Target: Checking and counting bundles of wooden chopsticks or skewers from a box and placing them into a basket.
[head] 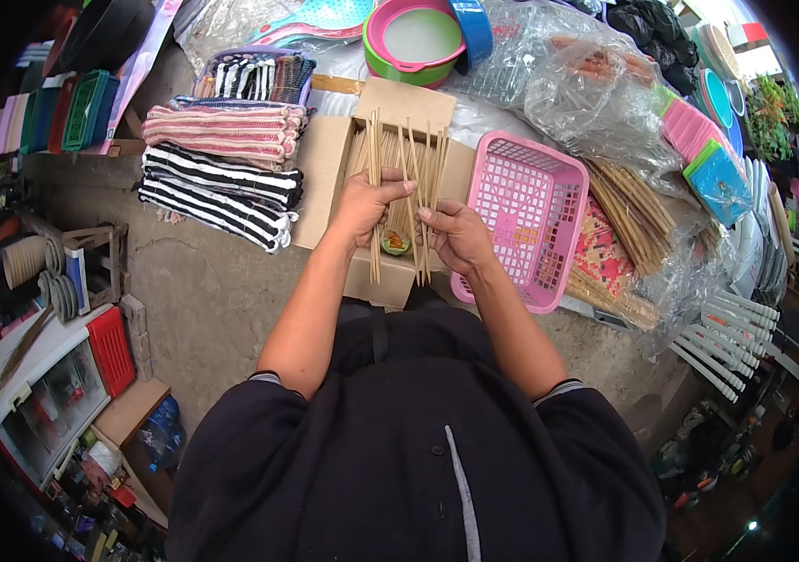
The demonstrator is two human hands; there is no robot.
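An open cardboard box (406, 100) in front of me holds many thin wooden sticks (390, 140). Above it, my left hand (370, 200) grips a few upright sticks (375, 158) between thumb and fingers. My right hand (457, 232), just to the right and slightly lower, is closed on several more sticks (436, 165), which fan apart at the top. One stick leans between the two hands. A small object with green and orange colours (395, 243) lies at the near end of the box, partly hidden by the sticks.
Folded striped rag mats (220, 183) are stacked left of the box. A pink plastic basket (575, 232) stands close on the right, with bundles of brown sticks (628, 218) beyond it. Colourful plastic basins (378, 53) and clear plastic wrapping (568, 98) lie behind. White slatted plastic pieces (729, 344) jut out at right.
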